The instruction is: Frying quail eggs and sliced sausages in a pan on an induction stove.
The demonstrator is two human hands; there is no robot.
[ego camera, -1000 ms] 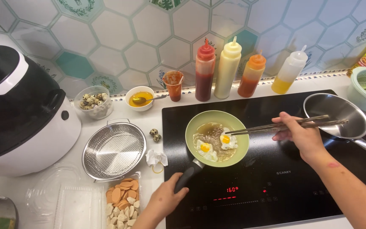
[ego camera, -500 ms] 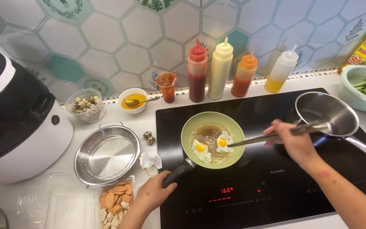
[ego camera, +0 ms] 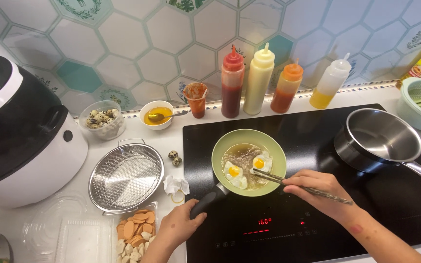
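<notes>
A small green frying pan (ego camera: 275, 150) sits on the black induction cooktop (ego camera: 317, 229), holding two little fried eggs (ego camera: 233, 172) in brownish liquid. My left hand (ego camera: 179, 225) grips the pan's dark handle (ego camera: 206, 202) at the lower left. My right hand (ego camera: 317, 192) holds a pair of chopsticks (ego camera: 275, 178) whose tips touch the eggs inside the pan.
A steel saucepan (ego camera: 383, 139) stands at the right of the cooktop. Sauce bottles (ego camera: 257, 83) line the tiled wall. A metal strainer (ego camera: 125, 176), two loose quail eggs (ego camera: 175, 157), a bowl of quail eggs (ego camera: 101, 119), a yellow sauce bowl (ego camera: 156, 114) and a black-and-white appliance (ego camera: 18, 126) sit at the left.
My right hand has moved from the saucepan side down toward the front of the pan, bringing the chopstick tips onto the eggs. My left hand stays on the handle.
</notes>
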